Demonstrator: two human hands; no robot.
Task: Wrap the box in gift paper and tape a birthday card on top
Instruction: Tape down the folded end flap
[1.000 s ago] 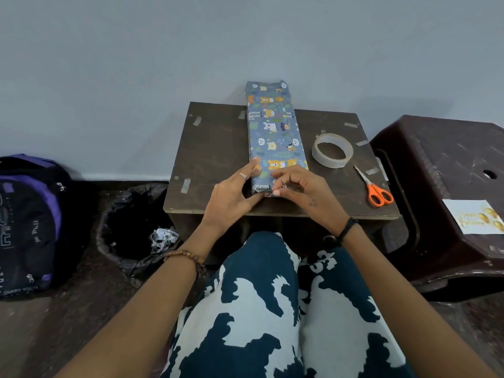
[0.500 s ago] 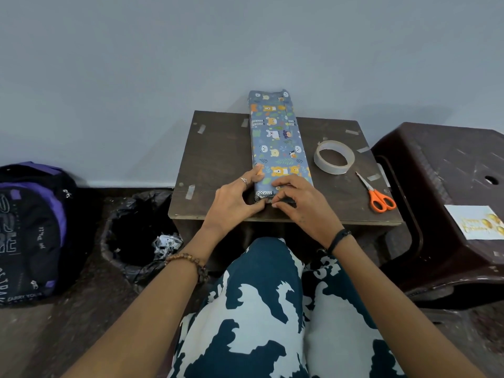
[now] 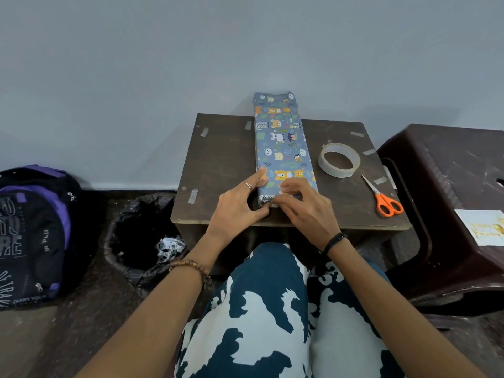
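A long box [image 3: 281, 143] wrapped in blue animal-print gift paper lies lengthwise on the small dark table [image 3: 223, 159], its far end against the wall. Both hands work at its near end. My left hand [image 3: 237, 208] holds the left corner, forefinger along the side and thumb at the end flap. My right hand [image 3: 302, 205] has curled fingers pinching the paper fold at the near end. A roll of clear tape [image 3: 339, 159] and orange-handled scissors [image 3: 384, 200] lie on the table to the right. The white birthday card [image 3: 482, 227] rests on the brown stool.
A brown plastic stool [image 3: 436, 186] stands right of the table. A black-lined bin [image 3: 136, 241] with paper scraps sits left of my knees, a black and purple backpack [image 3: 30, 236] further left. Several tape strips [image 3: 193, 195] stick to the table edges.
The view has tilted slightly, so everything sits lower in frame. My right fingers have curled tighter on the near-end fold; the left hand stays at the corner.
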